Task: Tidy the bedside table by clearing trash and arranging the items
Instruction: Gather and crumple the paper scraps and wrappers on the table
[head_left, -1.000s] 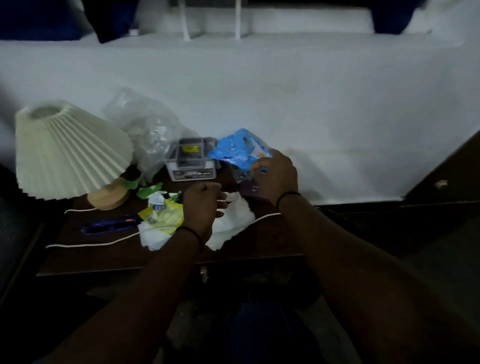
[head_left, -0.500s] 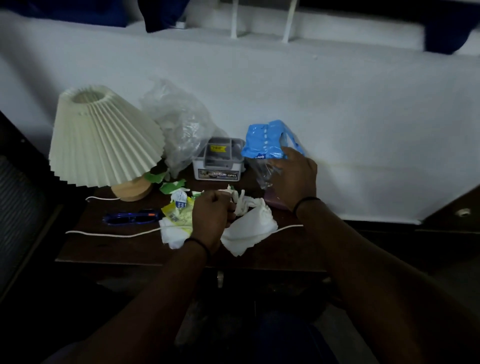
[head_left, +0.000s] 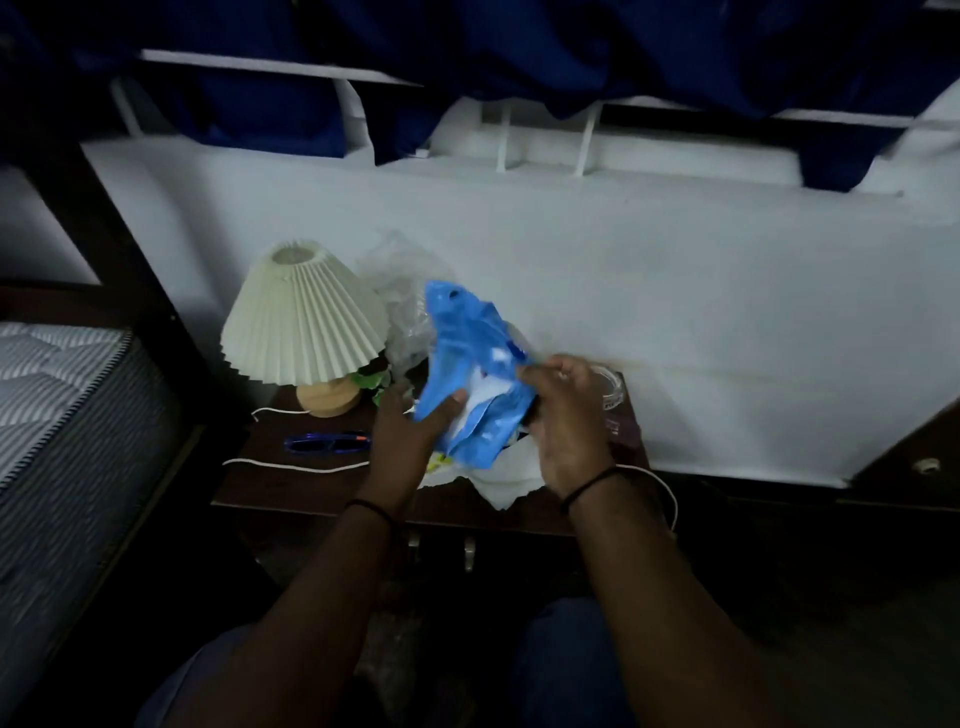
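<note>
At the far left a striped mattress (head_left: 57, 395) lies beside a dark bed frame. Next to it stands the dark wooden tabletop (head_left: 291, 483) of the bedside table, set against a white wall. On its back left corner sits a lamp (head_left: 304, 322) with a pleated cream shade and a rounded wooden base. A white cord (head_left: 296, 466) runs across the tabletop in front of it, and between cord and lamp base lies a pair of blue sunglasses (head_left: 327, 443). Behind the lamp's right edge, crumpled clear plastic (head_left: 408, 317) rises against the wall, with a few green leaves (head_left: 371, 378) just below it.

The left hand (head_left: 408, 434) is raised over the middle of the tabletop; its grip is closed on the lower left edge of a blue plastic bag (head_left: 470, 358), thumb on the front and fingers behind. The bag is held up above the tabletop, between the two hands, crumpled and partly open, with something white showing inside. Below it, white tissue paper (head_left: 501, 486) lies on the front of the tabletop, reaching past its edge.

The right hand (head_left: 569, 421) grips the bag's right side, fingers curled over the plastic. Just beyond it, a clear glass object (head_left: 613, 387) sits near the tabletop's right back corner; its form is hard to make out.
</note>
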